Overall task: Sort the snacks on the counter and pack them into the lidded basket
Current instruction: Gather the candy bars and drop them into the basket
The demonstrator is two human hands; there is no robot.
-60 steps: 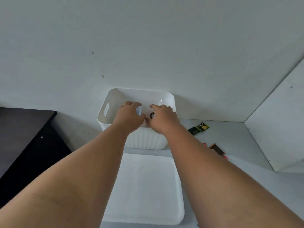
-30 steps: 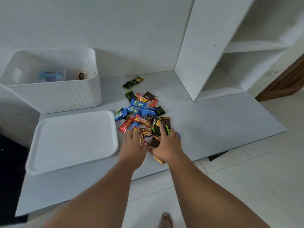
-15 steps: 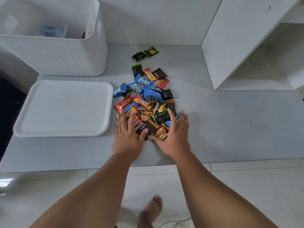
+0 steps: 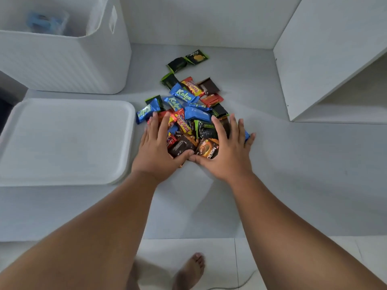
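A heap of small wrapped snacks [image 4: 188,109] in blue, red, brown and black-green lies on the grey counter [image 4: 293,164]. My left hand [image 4: 156,153] and my right hand [image 4: 226,151] rest flat on the near side of the heap, fingers spread, thumbs nearly touching around a brown wrapper. Neither hand has closed on a packet. Two black-green packets [image 4: 188,59] lie apart at the back. The white basket [image 4: 62,63] stands at the far left with a blue packet [image 4: 46,21] inside. Its white lid [image 4: 62,141] lies flat in front of it.
A white shelf unit [image 4: 326,59] rises on the right of the counter, with an open compartment at its base. The counter's front edge runs across the lower view, with tiled floor [image 4: 188,248] and a bare foot [image 4: 188,271] below.
The view swung from the basket down to the snack heap. Both hands left the basket, came to the heap, and have slid forward over it with fingers spread.
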